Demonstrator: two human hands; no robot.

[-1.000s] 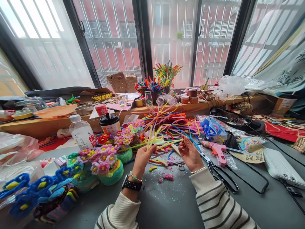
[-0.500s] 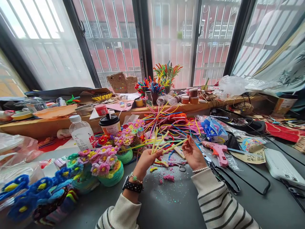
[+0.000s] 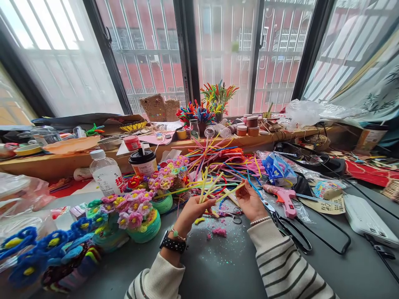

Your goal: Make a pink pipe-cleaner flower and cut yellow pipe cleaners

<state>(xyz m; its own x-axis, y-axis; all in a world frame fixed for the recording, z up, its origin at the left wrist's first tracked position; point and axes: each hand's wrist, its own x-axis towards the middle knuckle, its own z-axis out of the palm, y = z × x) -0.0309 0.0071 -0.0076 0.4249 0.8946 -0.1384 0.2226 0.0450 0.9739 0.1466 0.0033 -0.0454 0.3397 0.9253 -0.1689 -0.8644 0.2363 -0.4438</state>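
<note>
Several pale yellow pipe cleaners (image 3: 204, 185) fan upward out of my left hand (image 3: 193, 212), whose thumb and fingers are closed on them. One yellow stem slants right from that bunch, and my right hand (image 3: 251, 203) pinches its far end between thumb and fingertips. Below and between the hands lie pink fuzz scraps (image 3: 220, 232) and scattered glitter on the grey table. Small scissors (image 3: 236, 216) rest just left of my right wrist. Behind the hands spreads a heap of loose pink, orange and blue pipe cleaners (image 3: 218, 155).
Fuzzy flower pots (image 3: 145, 228) and blue flowers (image 3: 51, 249) crowd the left, before a water bottle (image 3: 106, 174) and a lidded cup (image 3: 143, 162). On the right lie a pink glue gun (image 3: 285, 199), black-handled scissors (image 3: 296, 234) and a white power bank (image 3: 370, 218).
My right hand has shifted slightly left and down, its fingers drawn closer together around the yellow stem's end. My left hand keeps its hold, almost in place.
</note>
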